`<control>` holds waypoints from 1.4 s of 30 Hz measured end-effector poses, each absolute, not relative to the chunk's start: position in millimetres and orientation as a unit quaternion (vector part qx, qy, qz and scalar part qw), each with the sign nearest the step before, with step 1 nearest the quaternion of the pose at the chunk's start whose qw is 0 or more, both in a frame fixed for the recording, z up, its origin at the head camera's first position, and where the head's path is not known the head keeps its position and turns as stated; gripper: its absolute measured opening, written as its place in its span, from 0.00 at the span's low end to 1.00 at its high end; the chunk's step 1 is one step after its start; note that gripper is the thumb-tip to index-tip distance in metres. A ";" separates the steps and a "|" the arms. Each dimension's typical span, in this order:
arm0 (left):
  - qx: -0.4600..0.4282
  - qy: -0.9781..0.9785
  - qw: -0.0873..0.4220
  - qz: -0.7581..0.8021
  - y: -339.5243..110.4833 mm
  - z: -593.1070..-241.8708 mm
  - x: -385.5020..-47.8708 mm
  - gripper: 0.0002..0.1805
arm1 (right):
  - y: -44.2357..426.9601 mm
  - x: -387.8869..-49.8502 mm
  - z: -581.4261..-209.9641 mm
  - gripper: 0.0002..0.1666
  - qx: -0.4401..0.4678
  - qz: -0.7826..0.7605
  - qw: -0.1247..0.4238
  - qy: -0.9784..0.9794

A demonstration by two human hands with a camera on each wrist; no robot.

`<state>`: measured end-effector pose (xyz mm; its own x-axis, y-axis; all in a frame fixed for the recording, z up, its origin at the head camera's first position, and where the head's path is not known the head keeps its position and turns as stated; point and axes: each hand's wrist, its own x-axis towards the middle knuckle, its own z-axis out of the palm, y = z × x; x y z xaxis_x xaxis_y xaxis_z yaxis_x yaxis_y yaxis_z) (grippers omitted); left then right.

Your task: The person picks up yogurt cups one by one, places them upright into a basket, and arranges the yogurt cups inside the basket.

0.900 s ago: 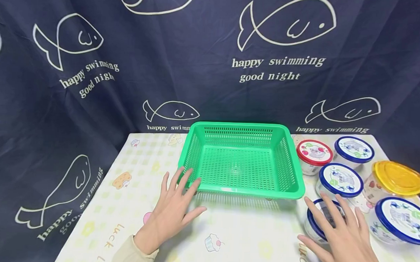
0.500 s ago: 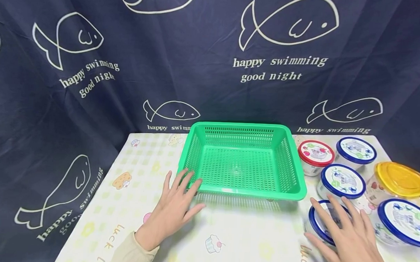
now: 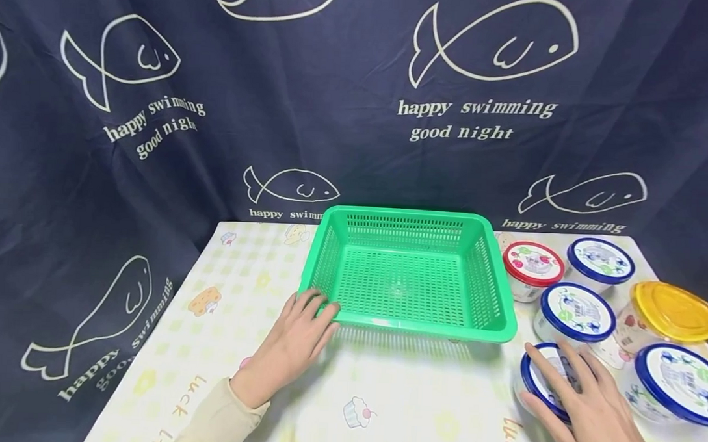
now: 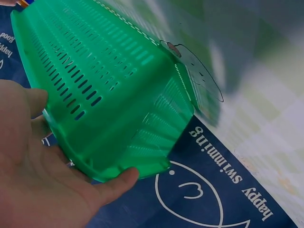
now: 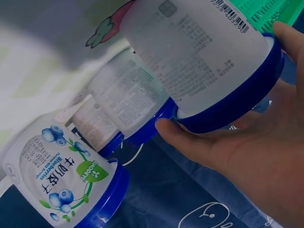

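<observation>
A green perforated plastic basket (image 3: pixel 409 329) stands at the back middle of the table. My left hand (image 3: pixel 285 345) holds its near left corner, with the fingers curled over the rim; the left wrist view shows the thumb and a finger (image 4: pixel 124 183) against the edge. At the right, my right hand (image 3: pixel 587 411) grips a round plastic tub with a blue lid (image 3: pixel 538 377) from above. Its digits lie on opposite sides of the lid (image 5: pixel 237 102) in the right wrist view. The tub stands on the table, partly hidden by the hand.
Several other tubs crowd the right side: a red-lidded tub (image 3: pixel 532 265), blue-lidded tubs with blueberry prints (image 3: pixel 579 313), and a yellow-lidded tub (image 3: pixel 675 313). A patterned cloth (image 3: pixel 394 404) covers the table. A dark fish-print curtain (image 3: pixel 357 117) hangs behind.
My left hand's spread fingers have closed over the basket's corner rim. My right hand has come down onto the nearest blue-lidded tub, its fingers now around the lid.
</observation>
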<state>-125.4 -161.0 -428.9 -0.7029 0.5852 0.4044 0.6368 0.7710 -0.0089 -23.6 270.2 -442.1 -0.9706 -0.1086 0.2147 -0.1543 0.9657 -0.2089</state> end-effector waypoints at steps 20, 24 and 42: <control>-0.349 -0.920 0.172 -0.053 -163.8 -420.0 -105.8 0.11 | 276.2 -44.7 -424.3 0.51 0.054 0.067 -0.031 -0.996; -0.350 -0.924 0.144 -0.053 -165.9 -414.2 -102.7 0.10 | 278.0 -46.5 -422.0 0.52 0.052 0.078 -0.042 -0.995; -0.333 -0.933 0.102 -0.087 -160.8 -413.0 -105.5 0.17 | 284.0 -54.2 -410.5 0.51 0.073 0.082 -0.060 -0.992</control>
<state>-105.5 -160.8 -413.0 -0.7577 0.6033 0.2490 0.6391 0.7632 0.0953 -54.2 284.0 -410.5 -0.9822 -0.1550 -0.1064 -0.1353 0.9757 -0.1722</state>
